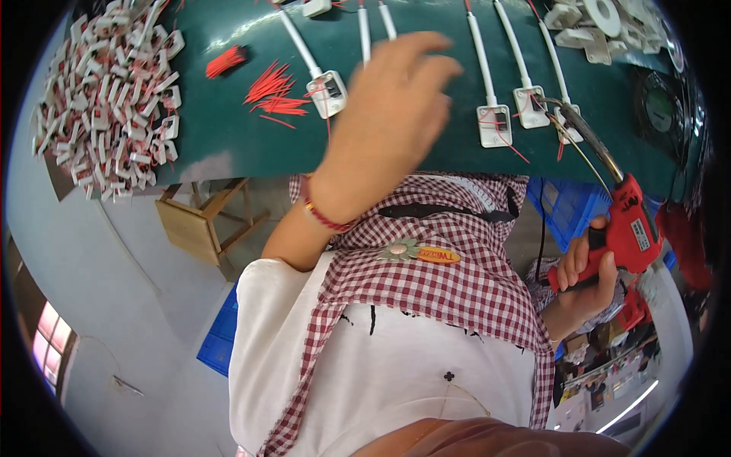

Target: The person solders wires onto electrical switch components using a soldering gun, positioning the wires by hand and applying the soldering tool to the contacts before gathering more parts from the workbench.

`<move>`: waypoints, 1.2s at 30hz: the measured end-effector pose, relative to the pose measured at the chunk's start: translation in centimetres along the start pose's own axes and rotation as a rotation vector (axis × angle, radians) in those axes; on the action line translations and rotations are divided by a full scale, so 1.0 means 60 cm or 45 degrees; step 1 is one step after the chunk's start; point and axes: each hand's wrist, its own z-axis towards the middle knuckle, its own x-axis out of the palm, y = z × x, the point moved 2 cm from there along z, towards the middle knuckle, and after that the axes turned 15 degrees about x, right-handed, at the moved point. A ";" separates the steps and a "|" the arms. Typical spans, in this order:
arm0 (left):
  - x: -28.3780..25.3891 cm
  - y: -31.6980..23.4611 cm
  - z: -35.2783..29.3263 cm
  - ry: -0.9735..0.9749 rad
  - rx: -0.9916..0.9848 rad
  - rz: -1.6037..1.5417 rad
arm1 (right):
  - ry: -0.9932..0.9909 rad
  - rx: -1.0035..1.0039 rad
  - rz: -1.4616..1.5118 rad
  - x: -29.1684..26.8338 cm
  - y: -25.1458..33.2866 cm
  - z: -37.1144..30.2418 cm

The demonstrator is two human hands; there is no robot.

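Observation:
My left hand (392, 107) is over the green work table, back of the hand up, fingers bent and apart. No object shows in it, and it covers part of a white tube behind it. Beside its wrist lies a small white housing (329, 94) with a black part, thin red wires and a white tube. In my right hand (585, 263) is a red soldering gun (636, 228), my fingers wrapped round its grip. Its metal tip and thin feed tube reach over the rightmost white housing (567, 124). Two similar housings, one at the middle right (495, 128) and another (531, 107), lie nearby.
A big heap of white housings with red wires (114, 99) covers the table's left end. Short red tubes or wires (272, 87) lie in small bunches. White plastic pieces (601, 30) sit at the far right. A wooden stool (194, 228) and blue crate (563, 209) are below.

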 end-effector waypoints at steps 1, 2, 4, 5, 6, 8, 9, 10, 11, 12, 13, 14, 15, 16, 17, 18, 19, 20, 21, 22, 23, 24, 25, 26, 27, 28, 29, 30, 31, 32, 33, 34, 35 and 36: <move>-0.025 0.017 -0.019 -0.018 -0.057 0.169 | 0.014 -0.001 0.013 -0.001 -0.004 0.002; -0.057 0.035 -0.035 -0.044 -0.157 0.319 | 0.021 -0.003 0.039 0.002 -0.009 0.004; -0.113 0.068 -0.081 0.018 -0.353 0.556 | 0.092 -0.001 0.012 0.012 -0.013 0.012; -0.130 0.079 -0.103 0.143 -0.384 0.582 | 0.104 0.011 0.006 0.015 -0.013 0.014; -0.137 0.089 -0.121 0.269 -0.413 0.602 | 0.112 0.021 0.001 0.018 -0.014 0.015; -0.136 0.094 -0.146 0.316 -0.393 0.546 | 0.168 0.043 -0.009 0.025 -0.010 0.020; -0.134 0.096 -0.154 0.371 -0.356 0.473 | 0.202 0.059 -0.009 0.028 -0.008 0.022; -0.135 0.098 -0.160 0.366 -0.367 0.483 | 0.216 0.064 -0.015 0.033 -0.007 0.022; -0.135 0.099 -0.163 0.356 -0.364 0.456 | 0.208 0.064 -0.020 0.037 -0.005 0.021; -0.136 0.100 -0.167 0.345 -0.361 0.428 | 0.200 0.064 -0.025 0.040 -0.004 0.022; -0.137 0.103 -0.169 0.353 -0.307 0.457 | 0.209 0.065 -0.031 0.044 -0.005 0.023; -0.138 0.107 -0.172 0.347 -0.314 0.463 | 0.216 0.052 -0.052 0.047 -0.006 0.024; -0.137 0.109 -0.174 0.334 -0.254 0.453 | 0.225 0.039 -0.074 0.050 -0.007 0.026; -0.136 0.108 -0.176 0.321 -0.194 0.443 | 0.234 0.040 -0.080 0.053 -0.008 0.026; -0.133 0.110 -0.173 0.315 -0.190 0.436 | 0.223 0.028 -0.082 0.057 -0.006 0.024; -0.130 0.110 -0.169 0.271 -0.167 0.414 | 0.212 0.016 -0.083 0.060 -0.004 0.021; -0.130 0.109 -0.169 0.230 -0.146 0.401 | 0.215 0.014 -0.085 0.061 -0.004 0.021; -0.131 0.110 -0.170 0.226 -0.146 0.403 | 0.233 0.012 -0.082 0.062 -0.005 0.021; -0.134 0.109 -0.170 0.151 -0.137 0.355 | 0.249 0.011 -0.080 0.064 -0.005 0.021; -0.134 0.108 -0.167 0.074 -0.127 0.301 | 0.247 0.009 -0.085 0.065 -0.003 0.020; -0.131 0.108 -0.164 0.069 -0.127 0.298 | 0.228 0.005 -0.090 0.067 0.000 0.020; -0.127 0.108 -0.160 0.005 -0.106 0.239 | 0.210 0.001 -0.095 0.068 0.003 0.019; -0.123 0.107 -0.154 -0.056 -0.083 0.176 | 0.202 0.000 -0.099 0.071 0.005 0.018; -0.120 0.102 -0.146 -0.058 -0.082 0.167 | 0.201 0.013 -0.100 0.074 0.008 0.016; -0.117 0.094 -0.135 -0.064 -0.125 0.117 | 0.199 0.026 -0.101 0.078 0.010 0.015; -0.111 0.089 -0.128 -0.070 -0.169 0.072 | 0.196 0.025 -0.106 0.082 0.012 0.014; -0.098 0.088 -0.129 -0.139 -0.207 0.008 | 0.191 0.038 -0.152 0.087 0.013 0.013; -0.088 0.084 -0.125 -0.144 -0.208 0.003 | 0.185 0.051 -0.198 0.094 0.014 0.012; -0.080 0.080 -0.121 -0.174 -0.233 -0.001 | 0.184 0.051 -0.203 0.104 0.015 0.013; -0.074 0.076 -0.119 -0.205 -0.258 -0.005 | 0.156 0.047 -0.250 0.116 0.014 0.014; -0.072 0.074 -0.117 -0.172 -0.249 0.075 | 0.127 0.044 -0.296 0.128 0.013 0.015; -0.070 0.074 -0.114 -0.176 -0.247 0.066 | 0.119 0.040 -0.302 0.138 0.014 0.016; -0.070 0.075 -0.110 -0.175 -0.230 0.131 | 0.116 0.053 -0.350 0.148 0.015 0.017; -0.069 0.075 -0.107 -0.174 -0.212 0.197 | 0.114 0.066 -0.398 0.155 0.014 0.019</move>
